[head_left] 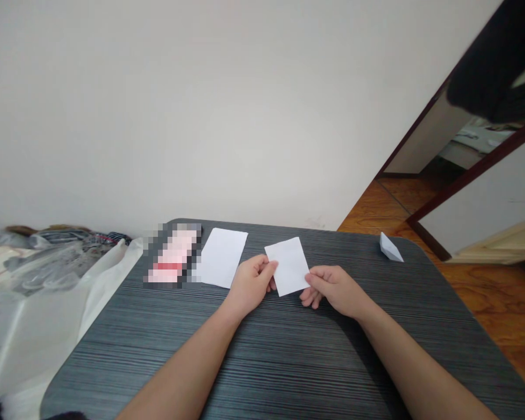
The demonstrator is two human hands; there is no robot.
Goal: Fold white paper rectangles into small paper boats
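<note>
A small white sheet of paper [289, 265] is held just above the dark striped table [262, 361], near its middle. My left hand [250, 284] pinches the paper's left edge between thumb and fingers. My right hand [332, 287] pinches its lower right edge the same way. A second white sheet [222, 256] lies flat on the table just left of my left hand. A small folded white paper shape [391, 247] sits at the table's far right corner.
A blurred pink and white object [172, 255] lies at the far left of the table. Clear plastic bags and cloth [39, 274] pile up left of the table. A wooden floor [499, 297] and a doorway are on the right.
</note>
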